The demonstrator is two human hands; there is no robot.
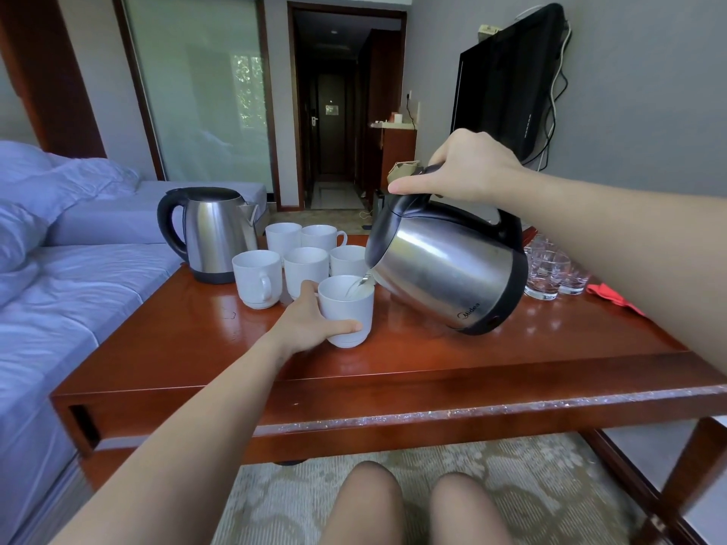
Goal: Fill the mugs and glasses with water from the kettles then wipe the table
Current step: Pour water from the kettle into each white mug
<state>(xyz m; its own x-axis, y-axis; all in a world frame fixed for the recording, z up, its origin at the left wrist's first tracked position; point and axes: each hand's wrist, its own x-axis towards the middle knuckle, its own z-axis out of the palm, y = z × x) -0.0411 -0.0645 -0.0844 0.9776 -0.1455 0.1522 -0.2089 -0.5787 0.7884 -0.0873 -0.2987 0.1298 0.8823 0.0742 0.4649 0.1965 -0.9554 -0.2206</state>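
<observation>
Glossy wood table (393,348): right hand (464,167) grips steel kettle (444,265) tipped spout-down-left; left hand (310,320) wraps white ceramic mug (348,312).

Right of centre, a steel kettle (444,269) with black handle and base, gripped by the right hand (464,167), tilts spout-down, water streaming into a white mug (348,308) held by the left hand (310,320). Five more mugs (257,277) cluster just behind. A second kettle (212,234) stands upright at centre left, clear glasses (548,273) at the right edge, all on the glossy red-brown table (393,371).
</observation>
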